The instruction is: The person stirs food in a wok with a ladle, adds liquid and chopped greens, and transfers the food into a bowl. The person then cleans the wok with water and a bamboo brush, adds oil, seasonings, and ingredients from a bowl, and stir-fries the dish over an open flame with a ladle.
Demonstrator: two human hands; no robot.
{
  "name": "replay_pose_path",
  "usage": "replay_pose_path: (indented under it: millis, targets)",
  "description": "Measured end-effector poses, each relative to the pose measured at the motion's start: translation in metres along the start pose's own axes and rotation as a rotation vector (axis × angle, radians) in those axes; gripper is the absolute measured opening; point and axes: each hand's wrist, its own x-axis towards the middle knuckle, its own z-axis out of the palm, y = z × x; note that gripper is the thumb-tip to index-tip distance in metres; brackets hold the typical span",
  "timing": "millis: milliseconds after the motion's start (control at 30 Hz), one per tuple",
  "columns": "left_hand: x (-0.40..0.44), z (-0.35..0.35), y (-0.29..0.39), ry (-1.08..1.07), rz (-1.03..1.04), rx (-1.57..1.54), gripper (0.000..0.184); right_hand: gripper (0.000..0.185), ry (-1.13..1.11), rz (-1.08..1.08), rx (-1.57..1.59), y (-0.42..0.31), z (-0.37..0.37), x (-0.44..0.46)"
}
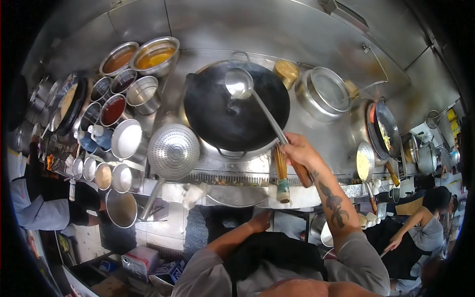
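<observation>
My right hand [298, 150] is wrapped around the handle of a long metal ladle [267, 115] with a wooden grip end. The ladle's bowl hangs over a large black wok [237, 123], which has a little liquid and faint steam in it. Just left of my right hand, a bamboo wok brush [281, 173] leans at the counter edge. My left hand [260, 221] is low near my waist, below the counter's front edge; its fingers are too small and hidden to make out. To the left of the wok lies a perforated strainer [173, 151], its handle pointing toward me.
Metal pots of sauces and seasonings [113, 110] crowd the left, behind them two bowls of orange liquid [156, 58]. A lidded steel pot [324, 94] stands right of the wok. Further right are another wok [387, 129] and a co-worker [420, 230]; another person [47, 203] is at left.
</observation>
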Motion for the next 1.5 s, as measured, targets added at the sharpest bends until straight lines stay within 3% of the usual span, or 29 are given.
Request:
replay_pose_path:
  millis: [100, 200, 300, 367, 400, 467, 533, 700, 800, 867, 933, 1033, 1100, 1167, 1300, 1367, 1433, 1500]
  targets:
    - [0.03, 0.012, 0.02, -0.063, -0.093, 0.366, 0.06, 0.03, 0.055, -0.056, -0.123, -0.002, 0.003, -0.033]
    - [0.056, 0.078, -0.041, 0.158, 0.069, 0.367, 0.058, 0.036, 0.029, 0.003, -0.104, -0.017, -0.008, -0.054]
    - [0.059, 0.077, -0.04, 0.011, 0.051, 0.325, 0.06, 0.04, 0.096, -0.085, -0.162, -0.005, -0.009, -0.065]
    - [0.05, 0.054, -0.014, 0.167, 0.133, 0.345, 0.046, 0.042, 0.146, -0.211, -0.267, 0.002, -0.005, -0.075]
    - [0.046, 0.047, -0.003, 0.246, 0.172, 0.353, 0.039, 0.042, 0.123, -0.134, -0.172, 0.002, -0.007, -0.078]
    - [0.055, 0.059, -0.008, 0.485, 0.234, 0.431, 0.039, 0.043, 0.077, 0.02, 0.012, 0.001, -0.015, -0.084]
    - [0.068, 0.075, -0.015, 0.633, 0.243, 0.477, 0.04, 0.043, 0.077, -0.004, -0.005, 0.007, -0.011, -0.09]
    - [0.108, 0.09, -0.031, 0.373, 0.107, 0.422, 0.042, 0.047, 0.034, 0.162, 0.166, 0.016, -0.007, -0.09]
    - [0.104, 0.093, -0.035, 0.251, 0.07, 0.386, 0.044, 0.05, 0.189, -0.352, -0.569, 0.052, 0.007, -0.083]
    - [0.089, 0.087, -0.034, 0.197, 0.052, 0.355, 0.045, 0.046, 0.18, 0.004, -0.238, 0.044, 0.015, -0.083]
    - [0.071, 0.072, -0.03, 0.128, 0.04, 0.295, 0.046, 0.045, 0.123, 0.104, 0.204, 0.033, 0.016, -0.078]
    - [0.023, 0.04, -0.042, 0.041, -0.006, 0.171, 0.047, 0.044, -0.012, 0.094, 0.614, 0.0, 0.031, -0.064]
    - [-0.024, 0.01, -0.06, -0.034, -0.154, 0.066, 0.049, 0.043, -0.119, 0.055, 0.695, -0.026, 0.052, -0.044]
    - [-0.088, -0.08, -0.031, -0.226, -0.493, 0.03, 0.042, 0.042, -0.252, 0.017, 0.762, -0.053, 0.077, -0.019]
    - [-0.217, -0.094, -0.129, 0.289, -0.749, -0.109, 0.041, 0.039, -0.342, 0.021, 0.634, -0.125, 0.156, 0.024]
    - [-0.274, -0.085, -0.19, 0.283, -0.896, 0.096, 0.04, 0.033, -0.398, -0.034, 0.462, -0.142, 0.199, 0.058]
    - [-0.334, -0.152, -0.088, 0.466, -1.065, -0.117, 0.044, 0.021, -0.413, -0.115, 0.242, -0.153, 0.244, 0.095]
    - [-0.383, -0.116, -0.119, 0.715, -1.215, -0.061, 0.046, 0.01, -0.407, -0.194, 0.107, -0.158, 0.291, 0.127]
